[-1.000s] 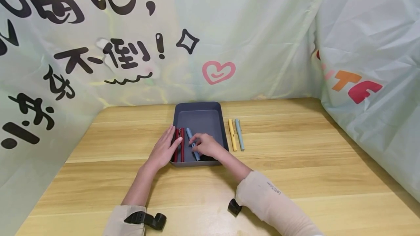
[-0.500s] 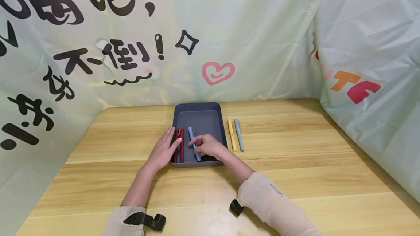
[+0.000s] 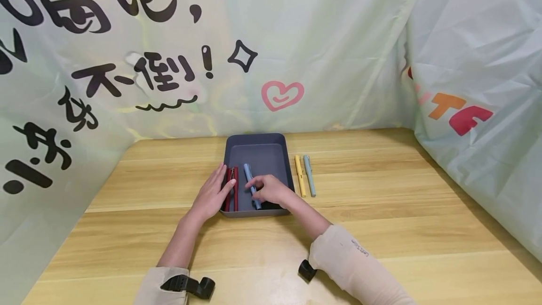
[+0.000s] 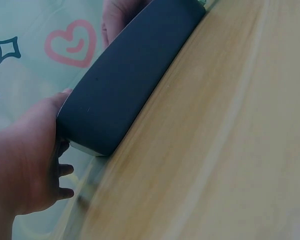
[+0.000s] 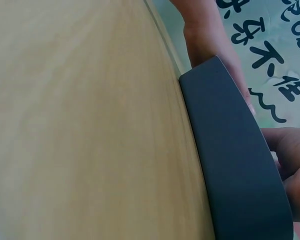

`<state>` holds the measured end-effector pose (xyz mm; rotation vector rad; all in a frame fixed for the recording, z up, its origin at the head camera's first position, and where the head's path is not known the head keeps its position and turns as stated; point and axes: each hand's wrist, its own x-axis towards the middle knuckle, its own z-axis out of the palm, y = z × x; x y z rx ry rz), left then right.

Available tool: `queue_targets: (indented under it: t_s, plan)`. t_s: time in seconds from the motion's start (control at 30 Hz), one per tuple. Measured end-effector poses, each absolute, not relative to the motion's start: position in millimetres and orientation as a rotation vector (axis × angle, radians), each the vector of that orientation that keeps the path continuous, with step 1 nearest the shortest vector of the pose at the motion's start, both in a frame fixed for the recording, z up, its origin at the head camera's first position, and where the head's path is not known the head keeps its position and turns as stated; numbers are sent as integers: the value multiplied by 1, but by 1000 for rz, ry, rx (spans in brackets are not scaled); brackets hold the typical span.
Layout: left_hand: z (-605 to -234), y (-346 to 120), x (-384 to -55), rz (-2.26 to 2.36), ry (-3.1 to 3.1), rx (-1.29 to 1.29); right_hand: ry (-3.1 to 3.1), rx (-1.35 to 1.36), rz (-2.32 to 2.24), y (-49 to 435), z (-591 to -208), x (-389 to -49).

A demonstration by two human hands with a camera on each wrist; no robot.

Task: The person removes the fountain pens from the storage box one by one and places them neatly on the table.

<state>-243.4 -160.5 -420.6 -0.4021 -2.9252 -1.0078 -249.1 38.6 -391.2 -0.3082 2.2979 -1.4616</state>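
Observation:
A dark grey tray lies on the wooden table. My left hand holds its left wall, the thumb over the rim on the inside and the fingers along the outside. Close by the thumb, two red pens lie side by side in the tray, partly covered by it. My right hand reaches into the tray and pinches a blue pen, which slants slightly to the right of the red pair. From the wrist views, the tray wall hides the pens and the right fingertips.
To the right of the tray, a yellow pen and a grey-blue pen lie parallel on the table. Printed cloth hangs behind the table and along both sides.
The blue pen has shifted slightly to the right inside the tray, with my right hand on it. My left hand and the red pens have stayed in place.

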Motion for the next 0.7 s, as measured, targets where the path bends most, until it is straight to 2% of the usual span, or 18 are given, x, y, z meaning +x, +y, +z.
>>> queue_targets:
  t_s: [0.7]
  plan:
    - [-422, -161, -244, -1010, -2920, -407, 2366, -344, -1499, 63, -375, -246]
